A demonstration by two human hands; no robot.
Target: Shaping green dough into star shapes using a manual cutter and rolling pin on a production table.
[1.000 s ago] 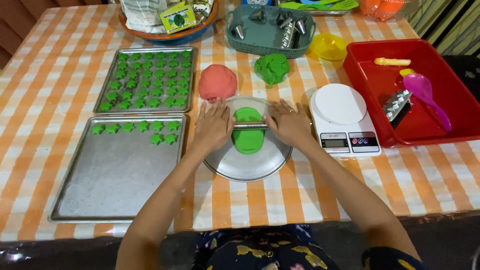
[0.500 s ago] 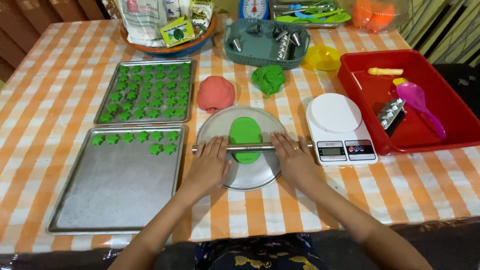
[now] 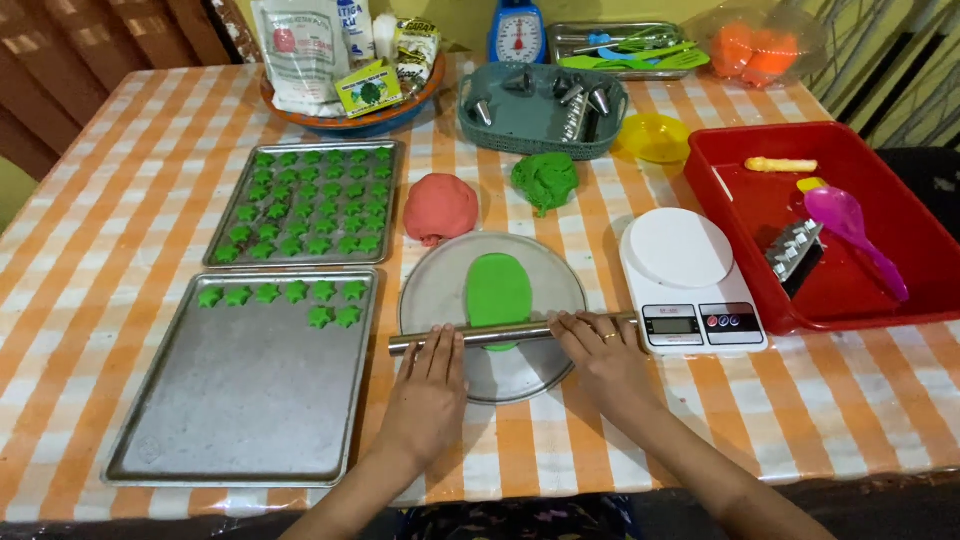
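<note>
On the worktop (image 3: 90, 230), at the left, a near baking tray (image 3: 240, 400) is seen with a few green star cut-outs (image 3: 285, 298) along its far edge; a fuller tray (image 3: 305, 203) is set behind it. The left hand (image 3: 425, 395) is laid flat on a metal rolling pin (image 3: 500, 333), fingers (image 3: 440, 350) extended and close together, clamped on nothing. The pin is rested across the near end of a flattened green dough (image 3: 498, 290) on a round metal plate (image 3: 440, 290). The right hand (image 3: 605, 360) is pressed likewise on the pin's right end, fingers flat. A white scale (image 3: 690, 280) is placed just beside it.
</note>
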